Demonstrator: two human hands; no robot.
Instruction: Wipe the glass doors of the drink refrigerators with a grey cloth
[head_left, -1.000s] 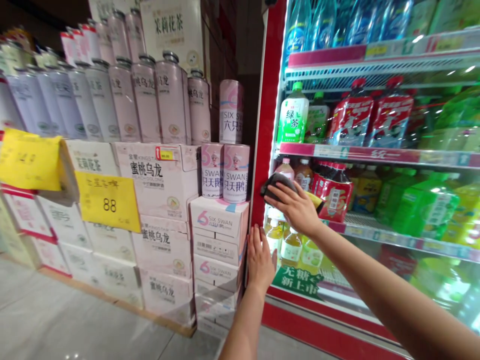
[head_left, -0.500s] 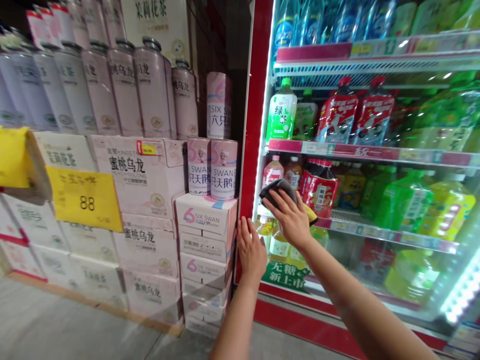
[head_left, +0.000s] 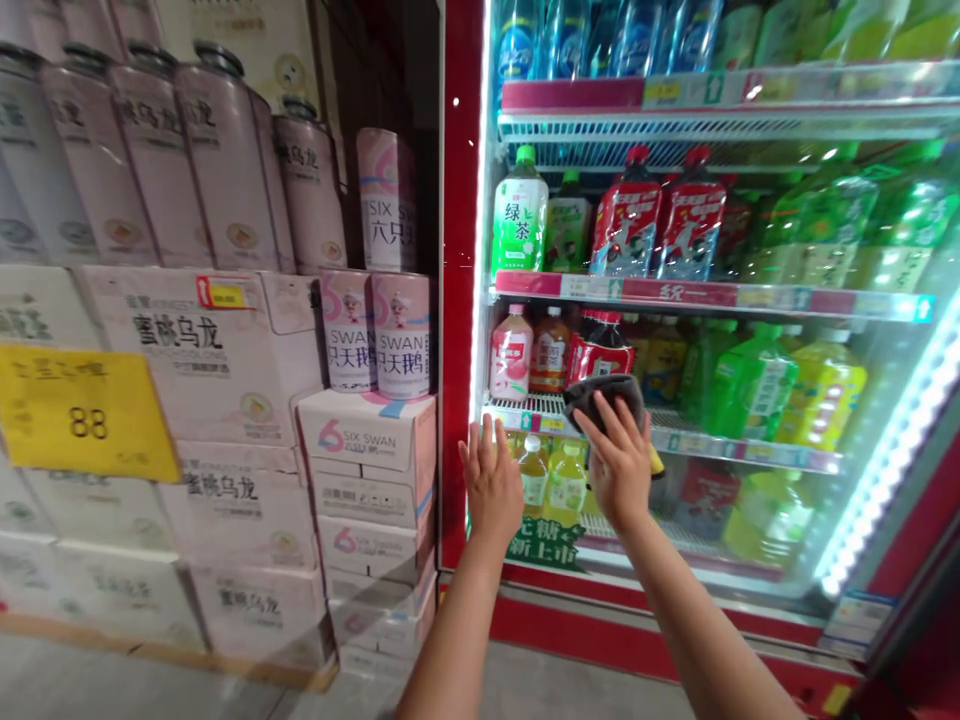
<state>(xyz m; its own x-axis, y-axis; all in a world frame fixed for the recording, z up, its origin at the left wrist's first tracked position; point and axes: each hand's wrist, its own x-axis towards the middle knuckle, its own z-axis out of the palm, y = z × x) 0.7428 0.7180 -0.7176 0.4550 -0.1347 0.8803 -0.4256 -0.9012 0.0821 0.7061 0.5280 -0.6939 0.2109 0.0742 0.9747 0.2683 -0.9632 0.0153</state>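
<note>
My right hand (head_left: pixel 624 462) presses a dark grey cloth (head_left: pixel 606 390) with a yellow edge against the front of a lit drinks fridge (head_left: pixel 463 330). The fingers lie over the cloth, which covers the lower part of a dark bottle with a red label (head_left: pixel 604 345) behind it. My left hand (head_left: pixel 493 485) is at the fridge's left side, fingers spread and holding nothing. Its fingertips are by the bright left edge; whether they touch it I cannot tell. Between my hands, small bottles of yellow drink (head_left: pixel 566 478) stand on the lower shelf.
Left of the fridge are stacked cartons (head_left: pixel 367 435), with pink cans (head_left: pixel 403 340) and tall pale bottles (head_left: pixel 225 170) on top. A yellow price sign (head_left: pixel 86 412) hangs in front. A green sticker (head_left: pixel 547 542) sits low on the fridge front, above the grey floor (head_left: pixel 375 695).
My right hand and the cloth have moved right and a little down across the fridge front. My left hand has shifted onto the fridge's left edge. The view has turned right.
</note>
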